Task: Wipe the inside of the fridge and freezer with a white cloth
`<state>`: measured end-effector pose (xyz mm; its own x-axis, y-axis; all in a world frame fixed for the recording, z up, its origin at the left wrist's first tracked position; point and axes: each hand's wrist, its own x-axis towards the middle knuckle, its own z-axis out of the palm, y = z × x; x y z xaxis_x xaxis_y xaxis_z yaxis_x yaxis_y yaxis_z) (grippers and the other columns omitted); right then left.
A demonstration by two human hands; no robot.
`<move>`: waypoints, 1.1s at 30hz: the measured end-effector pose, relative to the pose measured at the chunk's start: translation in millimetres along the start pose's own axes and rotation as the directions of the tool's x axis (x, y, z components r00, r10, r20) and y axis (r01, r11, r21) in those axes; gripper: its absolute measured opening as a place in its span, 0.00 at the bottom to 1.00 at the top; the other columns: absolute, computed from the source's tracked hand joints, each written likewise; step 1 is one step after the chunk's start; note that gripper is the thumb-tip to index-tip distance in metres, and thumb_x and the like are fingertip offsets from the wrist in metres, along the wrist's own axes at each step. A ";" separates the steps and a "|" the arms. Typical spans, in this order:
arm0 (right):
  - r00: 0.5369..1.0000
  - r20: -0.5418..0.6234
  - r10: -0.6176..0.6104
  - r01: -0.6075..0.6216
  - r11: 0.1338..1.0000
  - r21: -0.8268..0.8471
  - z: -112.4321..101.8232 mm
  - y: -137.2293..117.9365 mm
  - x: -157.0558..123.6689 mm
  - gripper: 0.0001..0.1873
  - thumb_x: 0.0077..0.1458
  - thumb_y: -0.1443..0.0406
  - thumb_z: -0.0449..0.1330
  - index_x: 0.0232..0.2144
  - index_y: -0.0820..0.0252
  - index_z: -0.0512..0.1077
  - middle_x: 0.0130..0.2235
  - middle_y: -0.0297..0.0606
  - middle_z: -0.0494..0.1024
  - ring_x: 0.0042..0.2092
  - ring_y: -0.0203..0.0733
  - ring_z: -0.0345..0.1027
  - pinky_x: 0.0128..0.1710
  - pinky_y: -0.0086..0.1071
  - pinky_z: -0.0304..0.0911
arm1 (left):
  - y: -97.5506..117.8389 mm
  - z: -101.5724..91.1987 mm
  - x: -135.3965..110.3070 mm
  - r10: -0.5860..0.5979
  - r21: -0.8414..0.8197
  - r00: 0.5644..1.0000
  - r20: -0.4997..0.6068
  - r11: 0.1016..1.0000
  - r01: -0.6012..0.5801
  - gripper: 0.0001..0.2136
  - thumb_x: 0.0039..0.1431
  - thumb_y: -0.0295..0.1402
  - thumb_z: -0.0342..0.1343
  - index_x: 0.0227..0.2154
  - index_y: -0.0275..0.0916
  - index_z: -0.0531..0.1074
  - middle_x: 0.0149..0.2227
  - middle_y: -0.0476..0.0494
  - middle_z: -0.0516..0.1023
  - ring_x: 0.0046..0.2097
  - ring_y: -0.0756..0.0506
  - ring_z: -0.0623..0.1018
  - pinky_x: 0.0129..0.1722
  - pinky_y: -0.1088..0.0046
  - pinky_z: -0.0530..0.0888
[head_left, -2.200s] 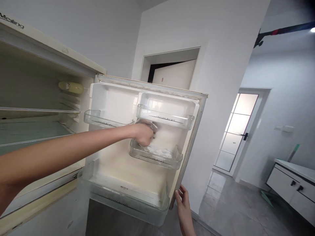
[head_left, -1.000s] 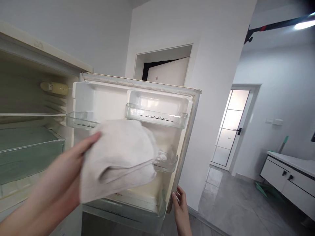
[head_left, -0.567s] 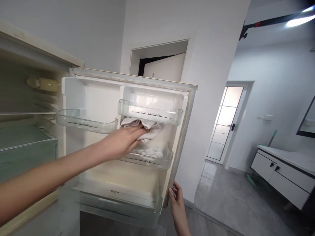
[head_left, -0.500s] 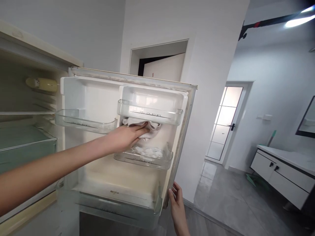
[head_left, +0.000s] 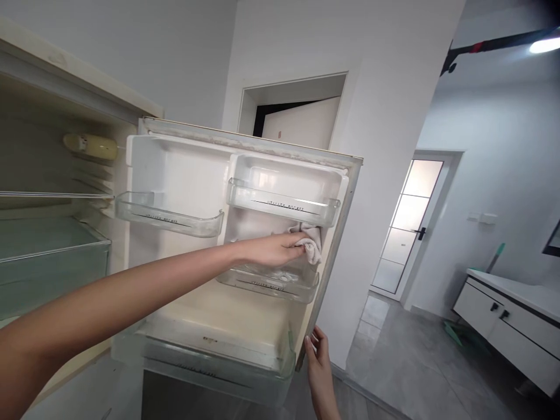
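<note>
A greyish-white cloth (head_left: 311,244) is bunched in my left hand (head_left: 275,249), whose fingers are closed on it. That hand reaches across the inside of the open refrigerator door (head_left: 245,326), between the upper right door shelf (head_left: 284,201) and the lower right door shelf (head_left: 266,286). The cloth is against the right side of this recess. Lower down, my right hand (head_left: 320,364) grips the door's outer edge, thumb on the near side; its other fingertips are partly hidden. The lower shelf holds something whitish and clear, partly behind my left hand.
A clear left door shelf (head_left: 170,221) and a deep bottom door bin (head_left: 219,373) project from the door. Inside the fridge are a glass shelf (head_left: 56,194), a drawer (head_left: 52,274) and a yellowish lamp cover (head_left: 90,146). A white cabinet (head_left: 507,326) stands at far right.
My left hand has moved right with the cloth, from the middle of the recess to its right side. My right hand stays on the door edge. The view has shifted slightly.
</note>
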<state>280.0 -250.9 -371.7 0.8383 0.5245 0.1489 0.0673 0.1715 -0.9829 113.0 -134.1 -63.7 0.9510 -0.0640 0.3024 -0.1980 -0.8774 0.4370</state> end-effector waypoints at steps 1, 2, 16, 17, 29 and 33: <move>1.000 -0.004 -0.003 0.003 1.000 -0.006 -0.1 2.0 0.9 0.48 0.36 0.34 0.59 0.51 0.58 0.60 0.54 0.51 0.69 0.55 0.52 0.63 0.50 0.40 0.63 | -0.7 -0.2 -2.5 0.010 -0.079 0.999 0.050 0.997 -0.006 0.15 0.67 0.36 0.37 0.46 0.37 0.67 0.52 0.40 0.73 0.52 0.46 0.72 0.52 0.68 0.70; 1.000 -0.007 -0.008 0.008 1.000 -0.012 -0.1 4.1 2.2 0.48 0.36 0.34 0.59 0.51 0.58 0.60 0.53 0.51 0.69 0.55 0.52 0.64 0.50 0.40 0.64 | -1.2 -0.6 -5.5 0.035 -0.140 0.994 0.108 0.990 -0.020 0.15 0.67 0.37 0.37 0.45 0.37 0.67 0.52 0.40 0.72 0.52 0.47 0.72 0.52 0.69 0.69; 0.997 0.003 -0.078 0.078 0.994 -0.082 -12.7 12.4 -0.2 0.39 0.42 0.38 0.60 0.48 0.55 0.64 0.53 0.46 0.71 0.54 0.50 0.64 0.51 0.41 0.62 | 38.3 -23.7 -28.5 0.027 0.118 0.935 0.355 0.990 -0.073 0.16 0.63 0.33 0.41 0.46 0.41 0.72 0.45 0.48 0.77 0.43 0.49 0.76 0.42 0.75 0.72; 0.997 0.005 -0.083 0.083 0.993 -0.082 -12.9 12.2 -2.0 0.38 0.43 0.38 0.60 0.48 0.55 0.64 0.52 0.46 0.71 0.53 0.50 0.65 0.50 0.40 0.62 | 39.3 -25.6 -30.0 0.000 0.149 0.942 0.336 0.987 -0.053 0.15 0.63 0.33 0.42 0.45 0.42 0.72 0.44 0.48 0.77 0.41 0.49 0.76 0.40 0.75 0.72; 0.999 0.029 -0.028 0.029 0.999 -0.019 -8.2 1.6 -6.8 0.42 0.40 0.37 0.60 0.50 0.56 0.62 0.53 0.48 0.71 0.54 0.49 0.65 0.51 0.40 0.63 | 41.6 -58.9 -54.5 -0.420 0.488 0.905 0.067 0.805 0.337 0.15 0.60 0.38 0.46 0.40 0.40 0.77 0.41 0.43 0.83 0.36 0.45 0.79 0.33 0.72 0.71; 0.998 -0.021 -0.056 0.055 0.998 -0.029 -6.1 5.6 1.1 0.43 0.38 0.36 0.60 0.48 0.56 0.63 0.51 0.48 0.72 0.54 0.51 0.65 0.52 0.42 0.62 | 28.5 -20.8 -36.7 -0.243 0.443 0.930 -0.274 0.827 0.347 0.19 0.65 0.38 0.38 0.45 0.34 0.71 0.40 0.36 0.82 0.37 0.43 0.79 0.34 0.69 0.72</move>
<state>284.7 -254.4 -377.7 0.8442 0.4968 0.2014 0.1292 0.1760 -0.9759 67.5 -146.9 -44.7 0.8677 0.2844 0.4076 0.2713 -0.9582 0.0909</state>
